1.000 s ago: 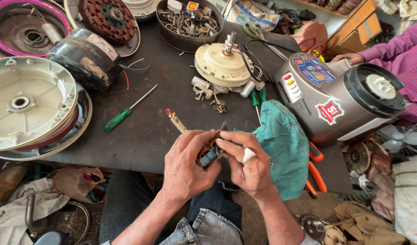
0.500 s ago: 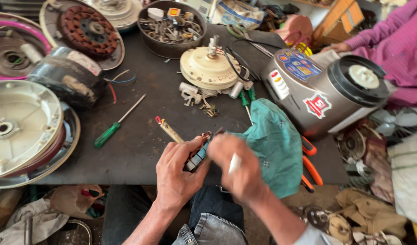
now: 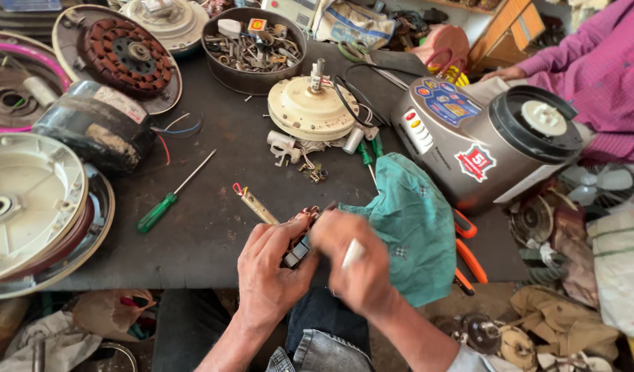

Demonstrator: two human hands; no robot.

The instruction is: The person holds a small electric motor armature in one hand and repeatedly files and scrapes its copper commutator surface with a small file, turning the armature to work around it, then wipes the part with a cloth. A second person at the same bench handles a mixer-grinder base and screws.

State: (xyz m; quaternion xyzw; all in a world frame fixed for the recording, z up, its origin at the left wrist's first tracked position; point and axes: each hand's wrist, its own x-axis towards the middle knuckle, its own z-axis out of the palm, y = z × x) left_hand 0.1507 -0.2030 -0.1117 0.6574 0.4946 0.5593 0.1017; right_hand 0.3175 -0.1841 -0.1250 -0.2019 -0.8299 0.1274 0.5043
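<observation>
The dark counter (image 3: 213,227) fills the frame's middle, a grey appliance (image 3: 482,148) at right, a green cloth (image 3: 413,220) beside it. At lower centre, the left hand (image 3: 272,275) closes its grip on a small part (image 3: 300,241); the right hand (image 3: 355,265), blurred, pinches a white piece (image 3: 352,253).

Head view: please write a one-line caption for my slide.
Both hands, left and right, hold a small part beside a teal cloth on a dark workbench.
</observation>
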